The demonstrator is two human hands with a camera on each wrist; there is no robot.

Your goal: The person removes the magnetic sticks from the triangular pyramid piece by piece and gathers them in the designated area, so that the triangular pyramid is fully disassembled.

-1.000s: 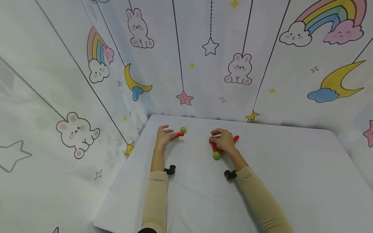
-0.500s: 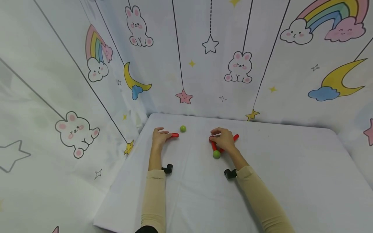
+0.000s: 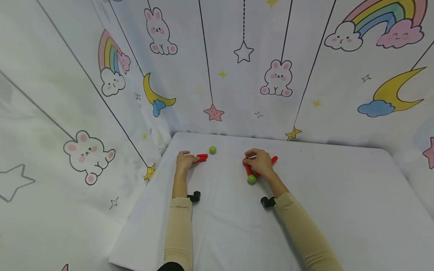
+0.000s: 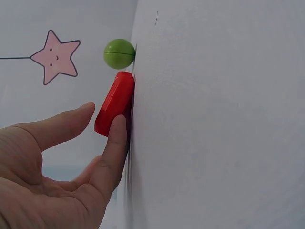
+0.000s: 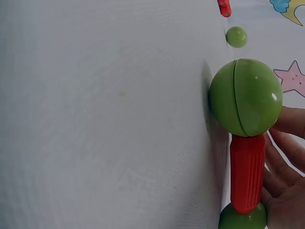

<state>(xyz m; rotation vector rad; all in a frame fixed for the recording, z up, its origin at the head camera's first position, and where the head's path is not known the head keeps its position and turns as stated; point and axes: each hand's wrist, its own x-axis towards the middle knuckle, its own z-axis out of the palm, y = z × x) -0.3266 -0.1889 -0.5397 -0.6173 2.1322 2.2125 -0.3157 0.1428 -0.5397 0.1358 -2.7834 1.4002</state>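
Note:
In the head view my left hand point(image 3: 185, 162) lies beside a red ribbed toy rod point(image 4: 114, 102). In the left wrist view a fingertip touches the rod while the thumb stands apart from it. A second red piece point(image 3: 202, 155) seems to lie close alongside, mostly hidden in the wrist view. Just beyond is a loose green ball point(image 3: 212, 150). My right hand point(image 3: 260, 162) holds the end of a red rod point(image 3: 249, 170). That rod meets a green ball point(image 5: 246, 98). From the ball another red rod point(image 5: 247, 174) runs to a further green ball point(image 5: 243, 218), which the hand hides from above.
The white-covered table point(image 3: 325, 210) stands against a patterned cloth backdrop point(image 3: 190, 67) at the back and left. A black wrist camera point(image 3: 194, 196) sits on the left wrist, another black camera point(image 3: 268, 202) on the right.
My left hand has drawn back left with a red rod, away from the loose green ball; its thumb now stands off the rod, and two red pieces show. The right hand stays put.

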